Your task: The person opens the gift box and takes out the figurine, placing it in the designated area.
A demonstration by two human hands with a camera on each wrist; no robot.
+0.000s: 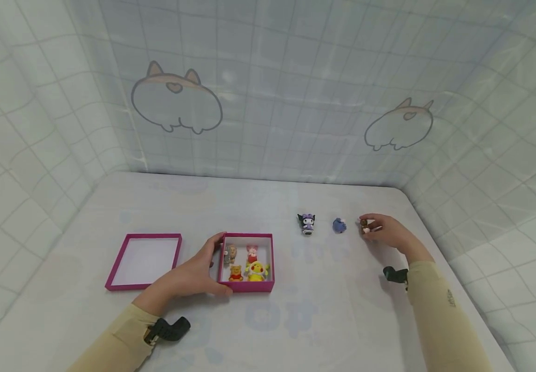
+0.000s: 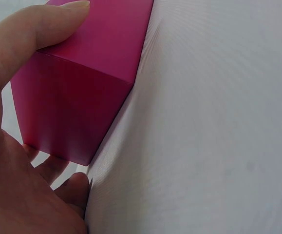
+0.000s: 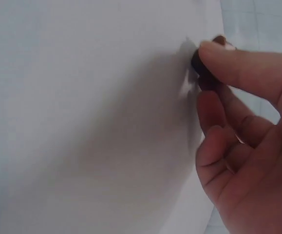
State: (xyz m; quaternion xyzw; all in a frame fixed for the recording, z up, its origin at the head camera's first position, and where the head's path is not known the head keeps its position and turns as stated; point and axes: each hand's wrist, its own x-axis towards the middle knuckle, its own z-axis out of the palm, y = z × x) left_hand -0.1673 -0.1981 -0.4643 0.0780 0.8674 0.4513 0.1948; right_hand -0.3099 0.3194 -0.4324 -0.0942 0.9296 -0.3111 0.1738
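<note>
My left hand (image 1: 188, 276) grips a small open magenta box (image 1: 254, 288) at its left side. The left wrist view shows the thumb (image 2: 58, 24) flat against one wall and the fingers reaching round the far side. Inside the box lie several toy figurines: a yellow one (image 1: 256, 272), a red and yellow bear (image 1: 235, 274), a pink one (image 1: 251, 253) and a grey-brown one (image 1: 230, 254). Far to the right, my right hand (image 1: 391, 232) pinches a small brown and white figurine (image 1: 365, 226) between thumb and fingertips, close over the table. Fingers mostly cover it in the right wrist view.
A black, white and purple figurine (image 1: 307, 223) and a small blue figurine (image 1: 339, 225) stand in a row left of my right hand. The shallow magenta-edged lid (image 1: 147, 261) lies left of the box. Patterned cloth walls (image 1: 272, 93) enclose the white table (image 1: 323, 310).
</note>
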